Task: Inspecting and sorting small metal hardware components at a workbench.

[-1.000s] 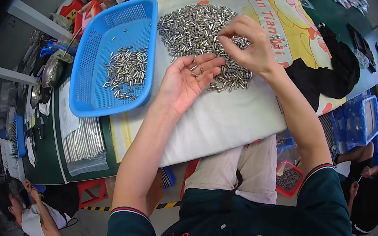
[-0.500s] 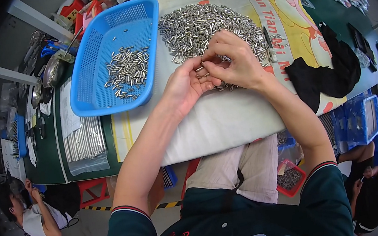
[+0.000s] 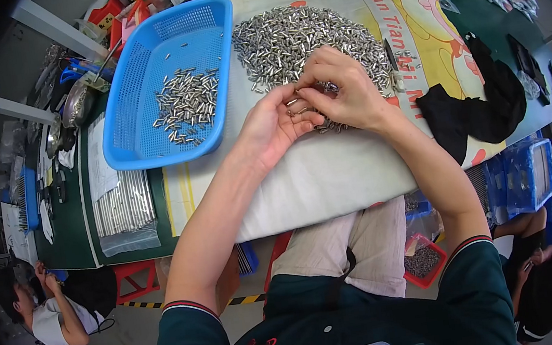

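Left hand point(image 3: 275, 126) lying palm-up, cupped open, holding a few metal pins point(image 3: 297, 106). Right hand point(image 3: 342, 90) pinching pins at the left palm, fingers closed on them. Both hovering over pin pile point(image 3: 294, 39) mid-counter point(image 3: 331, 172); blue basket point(image 3: 145, 113) sitting toward the left edge.

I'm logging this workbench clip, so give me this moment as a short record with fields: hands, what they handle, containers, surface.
left hand: left hand, palm up, cupping a few small silver metal pins
right hand: right hand, fingertips meeting the left palm at those pins
main heap: large pile of silver metal pins spread on the cloth behind both hands
container: blue plastic mesh basket, left of the hands, holding a smaller heap of pins
surface: white printed cloth over a green table
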A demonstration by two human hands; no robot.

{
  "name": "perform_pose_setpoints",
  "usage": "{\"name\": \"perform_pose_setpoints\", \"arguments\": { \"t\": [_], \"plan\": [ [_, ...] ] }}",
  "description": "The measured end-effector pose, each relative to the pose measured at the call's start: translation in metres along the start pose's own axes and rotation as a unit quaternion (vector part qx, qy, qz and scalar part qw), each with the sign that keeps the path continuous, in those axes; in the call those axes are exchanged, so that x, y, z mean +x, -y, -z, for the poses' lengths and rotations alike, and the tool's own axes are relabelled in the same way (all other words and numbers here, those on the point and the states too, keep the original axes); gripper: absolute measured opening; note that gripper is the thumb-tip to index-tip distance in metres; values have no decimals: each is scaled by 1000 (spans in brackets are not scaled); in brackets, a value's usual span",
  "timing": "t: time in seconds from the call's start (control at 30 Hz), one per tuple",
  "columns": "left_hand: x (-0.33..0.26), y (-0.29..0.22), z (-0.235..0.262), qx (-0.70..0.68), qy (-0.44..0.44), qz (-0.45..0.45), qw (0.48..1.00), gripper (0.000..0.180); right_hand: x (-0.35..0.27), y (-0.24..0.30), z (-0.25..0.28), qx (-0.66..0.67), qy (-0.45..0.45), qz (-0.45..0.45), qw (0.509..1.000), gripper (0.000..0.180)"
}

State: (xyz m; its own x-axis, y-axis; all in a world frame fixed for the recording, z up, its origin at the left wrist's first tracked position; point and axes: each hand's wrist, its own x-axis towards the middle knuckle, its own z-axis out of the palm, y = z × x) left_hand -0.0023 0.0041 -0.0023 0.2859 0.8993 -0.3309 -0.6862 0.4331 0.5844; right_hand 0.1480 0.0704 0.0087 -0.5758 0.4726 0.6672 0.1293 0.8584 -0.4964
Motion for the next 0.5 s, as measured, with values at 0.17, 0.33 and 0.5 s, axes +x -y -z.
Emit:
{"name": "perform_pose_setpoints", "arguments": {
  "t": [0.17, 0.33, 0.5],
  "plan": [
    [0, 0, -1, 4, -3, -2, 1000, 28, 0, 0, 0, 1, 4, -8, 1000, 8],
    [0, 0, -1, 11, -7, -2, 1000, 28, 0, 1, 0, 7, 9, -16, 1000, 8],
    [-1, 0, -2, 9, -2, 4, 1000, 29, 0, 1, 1, 18, 8, -20, 1000, 9]
  ]
}}
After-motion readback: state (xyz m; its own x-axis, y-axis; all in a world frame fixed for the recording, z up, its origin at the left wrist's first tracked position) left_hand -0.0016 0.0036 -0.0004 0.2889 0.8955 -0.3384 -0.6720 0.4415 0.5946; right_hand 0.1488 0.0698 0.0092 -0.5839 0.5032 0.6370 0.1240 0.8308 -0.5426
